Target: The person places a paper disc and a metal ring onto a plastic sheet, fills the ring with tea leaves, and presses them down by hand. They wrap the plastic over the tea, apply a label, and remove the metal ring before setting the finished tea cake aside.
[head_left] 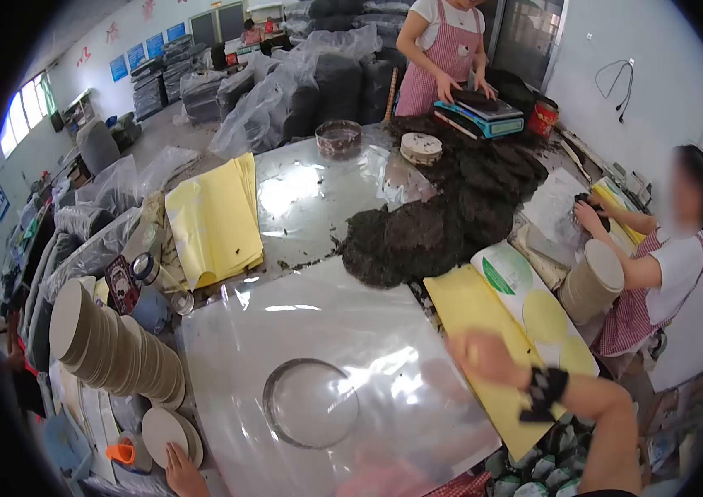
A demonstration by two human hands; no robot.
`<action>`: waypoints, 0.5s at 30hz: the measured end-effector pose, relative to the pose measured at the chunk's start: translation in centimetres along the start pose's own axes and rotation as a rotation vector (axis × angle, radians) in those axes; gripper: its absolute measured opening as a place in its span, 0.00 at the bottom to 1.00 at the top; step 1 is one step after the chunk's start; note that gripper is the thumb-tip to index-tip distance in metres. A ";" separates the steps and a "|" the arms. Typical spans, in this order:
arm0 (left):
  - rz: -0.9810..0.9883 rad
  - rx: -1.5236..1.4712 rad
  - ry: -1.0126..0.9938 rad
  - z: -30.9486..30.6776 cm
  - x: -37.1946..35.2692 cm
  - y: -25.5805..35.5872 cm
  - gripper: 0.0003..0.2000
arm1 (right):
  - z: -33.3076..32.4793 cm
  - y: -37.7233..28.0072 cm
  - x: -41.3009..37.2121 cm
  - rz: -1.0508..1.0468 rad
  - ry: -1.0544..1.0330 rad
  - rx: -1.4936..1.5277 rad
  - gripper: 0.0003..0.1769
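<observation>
My left hand (184,474) is at the bottom edge, its fingers stretched over the rim of a round beige disc (163,431) that lies on others. My thumb is hidden. My right hand (486,356), with a dark band on the wrist, is raised over yellow sheets (484,319) on the right; motion blurs its fingers. Between my hands lies a clear plastic sheet (227,356), with a thin round ring (271,406) on it. Beyond it rests a heap of dark, clumpy material (409,236).
Tall disc stacks (120,352) stand left, near a glass jar (157,277). More yellow sheets (215,219) lie behind. Another ring (338,139) sits farther back. One co-worker (442,50) handles dark material at a blue scale (484,123); another (658,257) works at right beside a disc stack (592,282).
</observation>
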State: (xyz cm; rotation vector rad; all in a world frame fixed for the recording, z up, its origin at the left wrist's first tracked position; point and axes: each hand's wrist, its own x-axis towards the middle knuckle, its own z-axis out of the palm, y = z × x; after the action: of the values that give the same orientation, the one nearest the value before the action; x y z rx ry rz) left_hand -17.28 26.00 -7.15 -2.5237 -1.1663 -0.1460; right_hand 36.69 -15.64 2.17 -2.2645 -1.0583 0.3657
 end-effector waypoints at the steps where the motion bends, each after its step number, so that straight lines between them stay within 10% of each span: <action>1: 0.015 0.015 0.010 -0.9 0.0 0.4 0.25 | -0.8 1.2 5.5 -0.022 0.239 -0.047 0.10; 5: 0.065 0.020 0.047 -1.6 0.2 -0.4 0.20 | -2.3 8.3 24.0 -0.375 0.511 -0.388 0.39; 8: 0.102 -0.075 0.026 -2.6 0.9 -0.7 0.21 | -3.3 9.6 30.6 -0.408 0.293 -0.630 0.51; 11: 0.026 0.000 -0.152 -3.3 1.1 -0.1 0.23 | -5.2 6.8 32.3 -0.291 -0.062 -0.859 0.55; 15: 0.086 0.010 -0.077 -2.0 0.8 -1.0 0.23 | -8.1 7.1 32.5 -0.326 0.154 -0.680 0.37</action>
State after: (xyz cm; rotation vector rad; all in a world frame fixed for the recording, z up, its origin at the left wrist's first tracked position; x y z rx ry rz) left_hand -17.44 26.41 -4.80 -2.5860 -1.0811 -0.0209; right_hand 65.72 2.45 4.18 -2.5574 -1.6112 -0.3558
